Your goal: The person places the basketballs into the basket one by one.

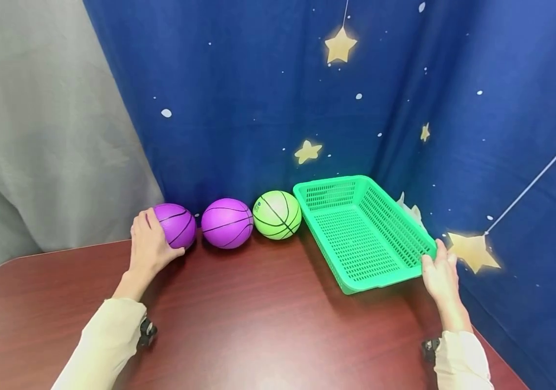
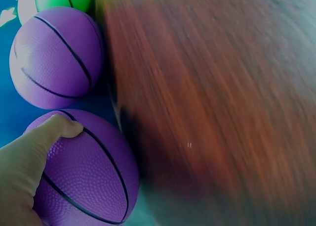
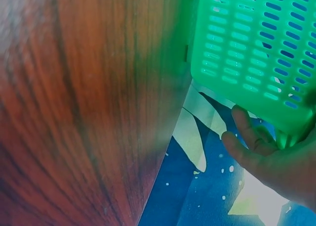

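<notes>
On the left, the left hand (image 1: 150,244) has its grip spread over a purple ball (image 1: 179,225), grasping it at the far side of the table (image 1: 258,314). Just right sits a second purple ball (image 1: 227,223), then a green ball (image 1: 277,215) beside it. Farther right is a green basket (image 1: 361,238); the right hand (image 1: 440,273) grasps its near right corner. A blue curtain (image 1: 258,81) hangs behind.
</notes>
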Action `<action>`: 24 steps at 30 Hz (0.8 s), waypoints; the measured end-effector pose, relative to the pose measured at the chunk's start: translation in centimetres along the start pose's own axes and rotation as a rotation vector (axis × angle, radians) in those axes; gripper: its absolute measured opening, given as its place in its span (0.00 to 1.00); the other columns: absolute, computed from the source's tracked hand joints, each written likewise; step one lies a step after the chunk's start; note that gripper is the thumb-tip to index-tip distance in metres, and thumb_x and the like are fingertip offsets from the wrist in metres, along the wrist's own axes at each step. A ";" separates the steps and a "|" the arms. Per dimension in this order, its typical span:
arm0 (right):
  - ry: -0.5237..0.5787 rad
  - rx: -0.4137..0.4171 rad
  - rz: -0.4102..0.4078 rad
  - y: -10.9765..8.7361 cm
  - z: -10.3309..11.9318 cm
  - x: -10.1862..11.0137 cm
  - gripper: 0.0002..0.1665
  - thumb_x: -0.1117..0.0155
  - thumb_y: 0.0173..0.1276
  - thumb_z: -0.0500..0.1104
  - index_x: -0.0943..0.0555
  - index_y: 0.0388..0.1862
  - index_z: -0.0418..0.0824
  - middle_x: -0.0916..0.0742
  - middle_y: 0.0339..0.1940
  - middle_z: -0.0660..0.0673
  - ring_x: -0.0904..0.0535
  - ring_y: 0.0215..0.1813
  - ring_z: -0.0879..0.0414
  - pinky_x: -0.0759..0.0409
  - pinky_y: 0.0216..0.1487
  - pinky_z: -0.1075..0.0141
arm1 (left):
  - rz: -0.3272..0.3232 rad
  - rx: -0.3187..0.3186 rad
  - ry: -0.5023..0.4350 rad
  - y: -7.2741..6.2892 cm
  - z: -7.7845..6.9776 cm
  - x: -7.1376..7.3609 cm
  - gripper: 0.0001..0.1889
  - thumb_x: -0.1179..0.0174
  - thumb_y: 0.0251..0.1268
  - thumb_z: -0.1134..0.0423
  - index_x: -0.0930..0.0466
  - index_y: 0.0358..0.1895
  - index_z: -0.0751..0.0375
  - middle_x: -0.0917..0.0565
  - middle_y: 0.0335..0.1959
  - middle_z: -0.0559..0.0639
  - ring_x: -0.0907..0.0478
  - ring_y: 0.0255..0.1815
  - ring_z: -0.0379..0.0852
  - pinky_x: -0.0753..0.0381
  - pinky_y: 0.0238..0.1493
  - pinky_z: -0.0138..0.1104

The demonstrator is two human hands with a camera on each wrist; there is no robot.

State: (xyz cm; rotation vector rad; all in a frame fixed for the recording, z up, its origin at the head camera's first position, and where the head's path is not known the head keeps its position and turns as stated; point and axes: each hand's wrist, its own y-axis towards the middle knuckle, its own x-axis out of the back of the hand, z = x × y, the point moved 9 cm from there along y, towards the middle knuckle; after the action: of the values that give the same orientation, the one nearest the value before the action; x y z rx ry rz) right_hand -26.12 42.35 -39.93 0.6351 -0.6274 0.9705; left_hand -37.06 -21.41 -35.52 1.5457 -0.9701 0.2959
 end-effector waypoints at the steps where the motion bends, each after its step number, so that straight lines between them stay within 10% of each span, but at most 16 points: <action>1: -0.004 0.005 -0.003 0.0 -0.1 0.0 0.36 0.63 0.71 0.46 0.55 0.73 0.33 0.43 0.61 0.22 0.41 0.56 0.25 0.44 0.54 0.37 | -0.005 -0.001 -0.014 -0.1 0.0 0.3 0.60 0.21 0.12 0.56 0.45 0.57 0.81 0.37 0.47 0.75 0.40 0.48 0.71 0.39 0.48 0.58; 13: 0.010 0.009 -0.012 0.3 0.4 -0.1 0.35 0.63 0.71 0.46 0.54 0.73 0.34 0.42 0.60 0.22 0.40 0.55 0.26 0.44 0.54 0.37 | -0.096 0.036 -0.189 1.3 -2.1 6.4 0.56 0.23 0.20 0.54 0.44 0.60 0.72 0.38 0.52 0.70 0.43 0.57 0.65 0.41 0.55 0.55; 24: 0.016 -0.012 -0.012 -0.2 0.0 -0.1 0.35 0.63 0.71 0.45 0.54 0.73 0.34 0.42 0.60 0.22 0.39 0.55 0.26 0.44 0.55 0.37 | -0.209 -0.130 -0.396 2.4 -12.4 10.4 0.60 0.24 0.22 0.49 0.46 0.67 0.66 0.39 0.62 0.62 0.45 0.64 0.53 0.38 0.57 0.51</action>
State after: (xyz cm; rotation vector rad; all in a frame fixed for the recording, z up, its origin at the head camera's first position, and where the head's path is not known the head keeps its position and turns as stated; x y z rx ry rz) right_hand -25.94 42.25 -40.05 0.6193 -0.6145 0.9586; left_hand -28.21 -14.10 -23.81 1.6000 -1.0955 -0.2257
